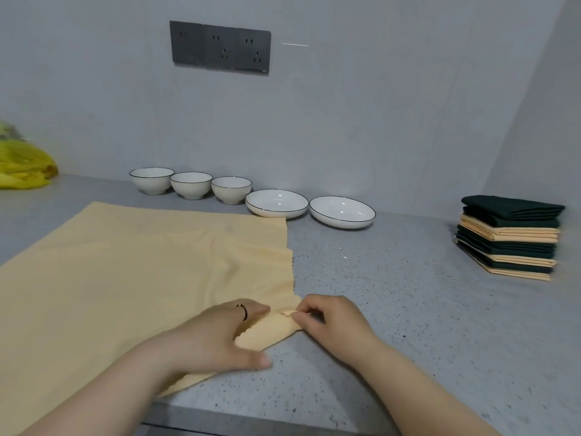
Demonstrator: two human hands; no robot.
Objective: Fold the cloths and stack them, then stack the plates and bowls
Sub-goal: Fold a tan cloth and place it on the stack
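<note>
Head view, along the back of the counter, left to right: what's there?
Along the wall: yellow plastic bag → left white dark-rimmed ceramic bowl → middle bowl → right bowl → left white shallow plate → right plate → stack of folded dark green and beige cloths.

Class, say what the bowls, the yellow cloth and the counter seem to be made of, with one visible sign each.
Bowls: probably glazed ceramic; glossy white, thin dark rims. Yellow cloth: soft matte fabric; it wrinkles and bunches. Counter: perhaps stone or composite; grey, speckled, slight sheen.
</note>
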